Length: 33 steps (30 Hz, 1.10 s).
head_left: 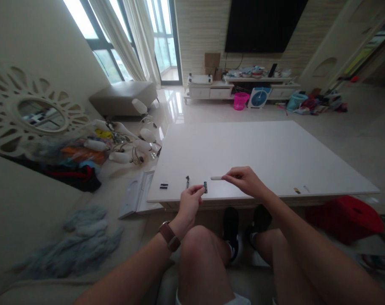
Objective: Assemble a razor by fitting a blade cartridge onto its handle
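Two hands – left hand (190, 203), right hand (245, 180). One white table (259, 148). Six small bits: green chip (205, 187), white stick (216, 178), black block (163, 186), black pin (187, 181), brown scrap (297, 190), pale scrap (306, 188). Two baskets – pink basket (241, 101), teal basket (297, 101). Two shoes (231, 228). One wristwatch (169, 235). One fan (259, 97).

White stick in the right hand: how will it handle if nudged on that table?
The white stick looks slim and rounded, so it may roll on the smooth white table. It juts out straight with the right hand pinching only one end, so probably stiff and light.
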Motion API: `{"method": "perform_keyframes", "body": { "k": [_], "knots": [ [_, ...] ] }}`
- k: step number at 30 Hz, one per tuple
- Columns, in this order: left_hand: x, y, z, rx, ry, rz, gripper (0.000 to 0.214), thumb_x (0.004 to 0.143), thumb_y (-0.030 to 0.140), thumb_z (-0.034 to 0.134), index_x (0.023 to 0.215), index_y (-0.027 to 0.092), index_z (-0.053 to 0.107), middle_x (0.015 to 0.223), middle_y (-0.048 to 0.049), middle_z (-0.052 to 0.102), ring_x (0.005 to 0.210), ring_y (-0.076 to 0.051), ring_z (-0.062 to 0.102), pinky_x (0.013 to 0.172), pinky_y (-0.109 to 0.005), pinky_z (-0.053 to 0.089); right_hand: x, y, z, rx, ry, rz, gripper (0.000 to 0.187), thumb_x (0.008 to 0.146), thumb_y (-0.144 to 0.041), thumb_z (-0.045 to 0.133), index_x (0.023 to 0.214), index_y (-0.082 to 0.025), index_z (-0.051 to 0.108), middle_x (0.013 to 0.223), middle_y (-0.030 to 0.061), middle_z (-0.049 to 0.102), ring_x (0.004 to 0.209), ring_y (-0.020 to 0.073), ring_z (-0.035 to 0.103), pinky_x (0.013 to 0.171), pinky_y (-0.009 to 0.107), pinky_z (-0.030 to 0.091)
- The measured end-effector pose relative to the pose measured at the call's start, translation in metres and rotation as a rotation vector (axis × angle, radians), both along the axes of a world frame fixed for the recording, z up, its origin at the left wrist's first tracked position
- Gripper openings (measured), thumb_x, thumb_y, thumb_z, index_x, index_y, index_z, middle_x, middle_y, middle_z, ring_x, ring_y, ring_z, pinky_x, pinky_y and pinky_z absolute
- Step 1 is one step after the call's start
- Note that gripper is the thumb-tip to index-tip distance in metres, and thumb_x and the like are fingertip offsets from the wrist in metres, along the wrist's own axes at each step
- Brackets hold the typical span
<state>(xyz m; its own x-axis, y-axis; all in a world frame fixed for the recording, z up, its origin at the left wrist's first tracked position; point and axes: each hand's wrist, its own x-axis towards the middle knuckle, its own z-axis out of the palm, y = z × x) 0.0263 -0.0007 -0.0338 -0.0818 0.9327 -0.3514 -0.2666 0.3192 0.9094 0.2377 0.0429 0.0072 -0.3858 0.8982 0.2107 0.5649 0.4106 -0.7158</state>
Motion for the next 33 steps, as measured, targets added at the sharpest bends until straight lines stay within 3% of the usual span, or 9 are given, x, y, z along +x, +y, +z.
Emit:
{"method": "perform_keyframes", "body": {
  "k": [5, 10, 16, 21, 25, 29, 33],
  "knots": [
    [0.000, 0.000, -0.002, -0.007, 0.024, -0.002, 0.041, 0.061, 0.038, 0.079, 0.090, 0.009, 0.073, 0.051, 0.0038, 0.050, 0.049, -0.008, 0.040, 0.051, -0.023, 0.027, 0.001, 0.000, 0.000, -0.052, -0.155, 0.218, 0.039, 0.092, -0.050, 0.060, 0.080, -0.017, 0.077, 0.070, 0.0052, 0.068, 0.062, 0.0127, 0.054, 0.059, 0.026, 0.034],
    [0.001, -0.002, -0.004, -0.009, 0.051, -0.030, 0.040, 0.063, 0.038, 0.078, 0.090, 0.009, 0.073, 0.050, 0.0039, 0.050, 0.049, -0.008, 0.039, 0.051, -0.023, 0.026, 0.009, 0.004, 0.001, 0.018, -0.049, 0.019, 0.040, 0.093, -0.051, 0.059, 0.083, -0.016, 0.077, 0.072, 0.0058, 0.069, 0.062, 0.0129, 0.053, 0.059, 0.026, 0.035],
    [0.002, -0.005, -0.005, -0.028, 0.047, -0.021, 0.039, 0.062, 0.037, 0.077, 0.089, 0.009, 0.073, 0.051, 0.0037, 0.050, 0.048, -0.008, 0.039, 0.051, -0.023, 0.026, -0.001, 0.000, -0.004, -0.102, -0.203, 0.241, 0.039, 0.093, -0.050, 0.060, 0.086, -0.017, 0.079, 0.073, 0.0058, 0.071, 0.064, 0.0126, 0.055, 0.060, 0.025, 0.034],
    [0.003, -0.006, -0.006, -0.002, 0.066, -0.048, 0.041, 0.062, 0.039, 0.077, 0.089, 0.009, 0.073, 0.053, 0.0031, 0.051, 0.048, -0.008, 0.040, 0.050, -0.023, 0.026, 0.000, 0.000, -0.005, -0.069, -0.153, 0.159, 0.038, 0.093, -0.048, 0.060, 0.084, -0.016, 0.079, 0.068, 0.0049, 0.068, 0.060, 0.0117, 0.052, 0.059, 0.025, 0.033],
    [0.003, -0.007, -0.009, -0.041, 0.054, -0.012, 0.041, 0.061, 0.037, 0.078, 0.089, 0.009, 0.072, 0.052, 0.0040, 0.050, 0.048, -0.007, 0.038, 0.050, -0.023, 0.025, -0.004, 0.002, -0.005, -0.131, -0.206, 0.250, 0.036, 0.089, -0.049, 0.064, 0.085, -0.017, 0.080, 0.069, 0.0051, 0.070, 0.059, 0.0117, 0.052, 0.058, 0.025, 0.032],
    [0.002, -0.005, -0.007, 0.007, 0.040, -0.056, 0.038, 0.064, 0.037, 0.077, 0.091, 0.010, 0.073, 0.053, 0.0037, 0.051, 0.050, -0.008, 0.039, 0.051, -0.023, 0.024, -0.005, 0.001, -0.001, -0.104, -0.130, 0.144, 0.039, 0.091, -0.049, 0.062, 0.084, -0.015, 0.080, 0.066, 0.0042, 0.068, 0.059, 0.0114, 0.051, 0.056, 0.025, 0.032],
    [0.003, -0.004, -0.006, -0.012, 0.042, -0.029, 0.038, 0.063, 0.036, 0.078, 0.090, 0.010, 0.073, 0.051, 0.0037, 0.050, 0.049, -0.008, 0.039, 0.051, -0.023, 0.024, -0.004, -0.002, -0.004, -0.160, -0.125, 0.231, 0.040, 0.089, -0.051, 0.063, 0.085, -0.015, 0.080, 0.068, 0.0044, 0.070, 0.061, 0.0121, 0.053, 0.058, 0.025, 0.034]
  ]
}}
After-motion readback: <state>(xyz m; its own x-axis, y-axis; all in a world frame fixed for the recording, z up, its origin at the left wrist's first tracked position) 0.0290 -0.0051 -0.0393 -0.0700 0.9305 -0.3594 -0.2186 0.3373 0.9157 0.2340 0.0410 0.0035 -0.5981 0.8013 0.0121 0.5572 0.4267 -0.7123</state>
